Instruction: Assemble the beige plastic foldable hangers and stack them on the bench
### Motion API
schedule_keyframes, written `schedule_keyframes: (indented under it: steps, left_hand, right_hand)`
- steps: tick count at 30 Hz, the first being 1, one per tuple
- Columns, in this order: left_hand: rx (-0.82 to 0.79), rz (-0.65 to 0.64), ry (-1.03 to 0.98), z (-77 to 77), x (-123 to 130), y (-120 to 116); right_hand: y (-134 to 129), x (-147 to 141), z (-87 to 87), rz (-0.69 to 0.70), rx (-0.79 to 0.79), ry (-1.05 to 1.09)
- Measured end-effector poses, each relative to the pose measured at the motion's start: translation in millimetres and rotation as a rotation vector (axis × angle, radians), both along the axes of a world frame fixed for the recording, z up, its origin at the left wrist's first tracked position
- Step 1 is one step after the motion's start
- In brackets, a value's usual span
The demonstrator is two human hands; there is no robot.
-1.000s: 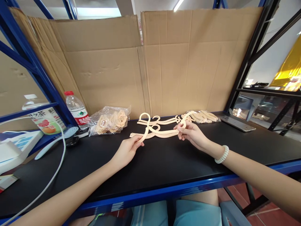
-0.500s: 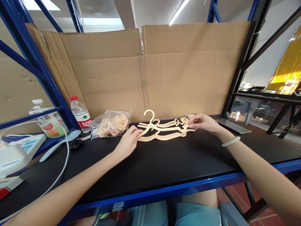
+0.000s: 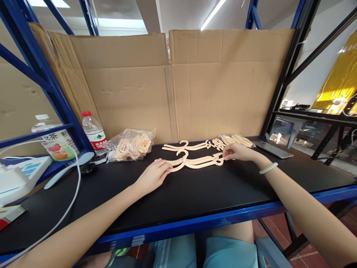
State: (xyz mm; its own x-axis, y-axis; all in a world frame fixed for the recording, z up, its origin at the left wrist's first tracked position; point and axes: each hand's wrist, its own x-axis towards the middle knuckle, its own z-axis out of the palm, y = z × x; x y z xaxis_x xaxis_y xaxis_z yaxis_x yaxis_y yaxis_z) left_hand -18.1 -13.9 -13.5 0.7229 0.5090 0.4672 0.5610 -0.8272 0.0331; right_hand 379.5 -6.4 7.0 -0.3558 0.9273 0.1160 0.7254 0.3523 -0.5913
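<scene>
Cream-coloured hangers [image 3: 199,162] lie together near the middle of the black tabletop [image 3: 178,197], their hooks pointing to the back. My left hand [image 3: 156,173] is closed on their left end, its fingertips over the arms. At the right end, my right hand [image 3: 234,152] pinches the tip of a hanger beside the curled parts. Just behind lies another group of cream hangers [image 3: 186,147], touched by neither hand. Small curly cream pieces [image 3: 218,144] sit to its right.
A clear bag of cream rolls [image 3: 134,146] and a red-capped bottle [image 3: 94,133] stand back left, near a light-blue brush [image 3: 68,169] and white cable [image 3: 76,186]. Bagged cream pieces [image 3: 237,140] and a phone [image 3: 275,149] lie back right. Cardboard [image 3: 125,96] closes the back.
The hanger that was raised between my hands now lies flat with the front group. Both hands have come down slightly with it, and its hook has dropped.
</scene>
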Motion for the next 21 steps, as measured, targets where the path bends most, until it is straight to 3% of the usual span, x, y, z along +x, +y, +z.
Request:
schedule_keyframes:
  steps: [8, 15, 21]
  left_hand:
    - [0.069, 0.068, 0.016, -3.9, -1.7, 5.5]
    - [0.130, 0.075, 0.029, -7.4, -2.0, 10.3]
    - [0.109, 0.077, -0.001, -6.4, 1.0, 8.6]
  right_hand:
    - [3.3, -3.7, -4.3, -0.041, 0.027, -0.083]
    - [4.2, -5.5, -7.3, -0.147, 0.226, -0.216]
    - [2.1, -25.9, -15.9, -0.262, 0.410, -0.159]
